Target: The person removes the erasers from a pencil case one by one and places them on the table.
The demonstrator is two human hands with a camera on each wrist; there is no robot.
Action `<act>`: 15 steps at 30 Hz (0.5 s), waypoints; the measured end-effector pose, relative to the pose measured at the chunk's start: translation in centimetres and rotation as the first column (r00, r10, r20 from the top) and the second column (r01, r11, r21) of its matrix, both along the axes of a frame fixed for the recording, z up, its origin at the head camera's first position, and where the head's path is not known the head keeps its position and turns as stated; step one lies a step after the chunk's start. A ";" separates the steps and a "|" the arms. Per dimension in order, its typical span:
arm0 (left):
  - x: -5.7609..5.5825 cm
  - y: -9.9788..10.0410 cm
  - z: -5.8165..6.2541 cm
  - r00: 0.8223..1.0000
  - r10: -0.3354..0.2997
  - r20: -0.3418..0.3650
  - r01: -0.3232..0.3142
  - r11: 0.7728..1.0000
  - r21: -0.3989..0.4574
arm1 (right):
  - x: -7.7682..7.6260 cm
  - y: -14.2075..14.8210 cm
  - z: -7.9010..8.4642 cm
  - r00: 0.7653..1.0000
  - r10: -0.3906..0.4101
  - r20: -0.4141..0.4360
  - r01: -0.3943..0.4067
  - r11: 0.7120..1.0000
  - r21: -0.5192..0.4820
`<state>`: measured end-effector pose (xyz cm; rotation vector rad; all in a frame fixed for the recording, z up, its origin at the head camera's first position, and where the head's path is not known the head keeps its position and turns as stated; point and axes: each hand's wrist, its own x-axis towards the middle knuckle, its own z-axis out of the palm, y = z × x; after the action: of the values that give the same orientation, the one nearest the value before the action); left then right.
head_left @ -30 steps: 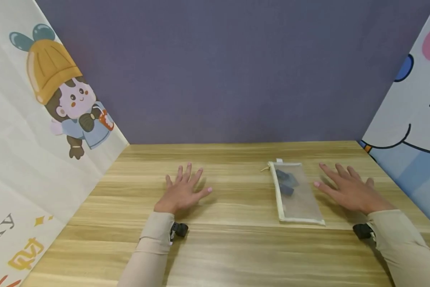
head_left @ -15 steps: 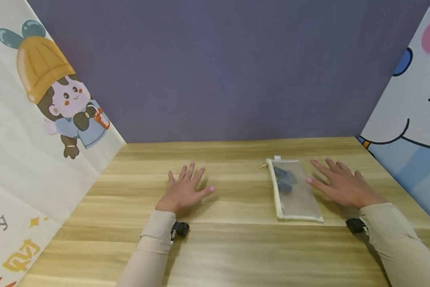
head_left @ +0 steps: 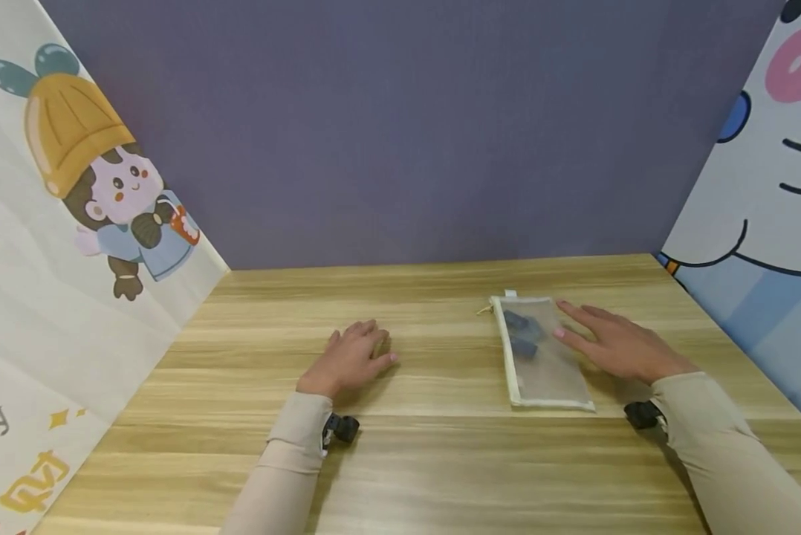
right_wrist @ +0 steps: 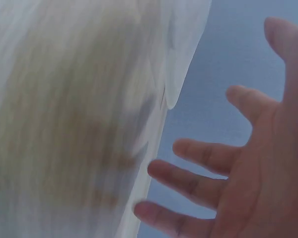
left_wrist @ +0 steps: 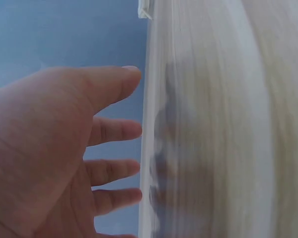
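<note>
A see-through mesh zip pouch (head_left: 553,371) with pale edging lies flat on the wooden table, right of the middle. Several dark blue-grey pieces (head_left: 523,348) show through its upper left part; their kind cannot be made out. My right hand (head_left: 617,343) is at the pouch's right edge, thumb and index fingertips over or beside that edge; whether they touch it is unclear. The right wrist view shows that hand's fingers (right_wrist: 193,186) spread, with nothing between them. Left of the pouch, my left hand (head_left: 350,360) is low at the table, palm down, fingers loosely bent, holding nothing.
The wooden table (head_left: 400,468) runs back to a plain grey-purple panel (head_left: 400,134). A white sheet with a cartoon figure (head_left: 129,186) bounds the left side. Another printed sheet (head_left: 761,200) bounds the right. A small cord pull (head_left: 484,309) sticks out at the pouch's upper left corner.
My right hand has moved left to the pouch's edge, its fingers drawing closer together. My left hand's spread fingers have bent and come together. The head view has shifted slightly.
</note>
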<state>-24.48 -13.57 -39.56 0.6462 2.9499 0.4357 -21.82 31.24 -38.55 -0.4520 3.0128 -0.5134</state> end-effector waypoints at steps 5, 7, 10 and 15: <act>0.0 0.8 0.2 0.999 -0.051 -0.009 0.052 0.998 0.039 | -0.3 0.0 0.0 1.000 0.011 0.004 -0.010 0.998 -0.067; 0.0 1.1 0.2 0.997 -0.070 -0.015 0.071 0.996 0.054 | -0.5 -0.3 0.1 0.999 0.019 0.028 -0.015 0.991 -0.133; -0.1 1.6 0.3 0.997 -0.079 0.000 0.079 0.994 0.071 | -0.6 -1.0 0.2 0.997 0.048 0.067 -0.032 0.972 -0.232; -0.5 2.8 0.4 0.996 -0.093 0.014 0.092 0.993 0.080 | -0.5 -1.7 0.4 0.995 0.058 0.081 -0.036 0.967 -0.253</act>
<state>-24.96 -10.74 -39.15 0.7796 2.8840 0.5486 -22.35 29.54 -38.17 -0.4985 2.8565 -0.8930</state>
